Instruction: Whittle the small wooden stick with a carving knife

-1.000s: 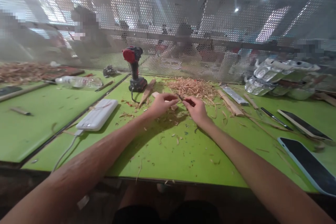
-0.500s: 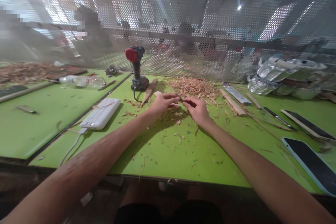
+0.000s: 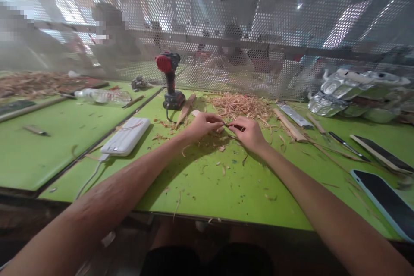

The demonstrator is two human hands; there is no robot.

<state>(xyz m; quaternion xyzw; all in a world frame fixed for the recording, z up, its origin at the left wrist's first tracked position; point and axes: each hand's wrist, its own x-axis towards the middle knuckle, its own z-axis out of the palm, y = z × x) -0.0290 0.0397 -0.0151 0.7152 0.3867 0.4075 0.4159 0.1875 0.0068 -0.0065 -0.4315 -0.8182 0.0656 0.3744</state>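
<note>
Both hands are close together over the middle of the green table (image 3: 220,189), fingertips pinched on a small, thin dark piece (image 3: 226,125). My left hand (image 3: 204,126) is closed on its left end, my right hand (image 3: 248,133) on its right end. The piece is too small and too covered by fingers to name its kind. Just behind the hands lies a heap of wood shavings (image 3: 241,105). A flat pointed wooden piece (image 3: 185,111) lies left of them, beside an upright red and black cordless drill (image 3: 170,79).
A white power bank (image 3: 126,136) with a cable lies left. To the right are a wooden strip (image 3: 290,125), a knife-like tool (image 3: 348,146), two phones (image 3: 384,202) and foil-wrapped packs (image 3: 352,92). A perforated screen (image 3: 207,39) stands behind, with people beyond. A plastic bottle (image 3: 101,96) lies far left.
My fingers have shifted slightly on the small dark piece, and its left end is now more covered. The whole view has moved a little; the table objects stay in place.
</note>
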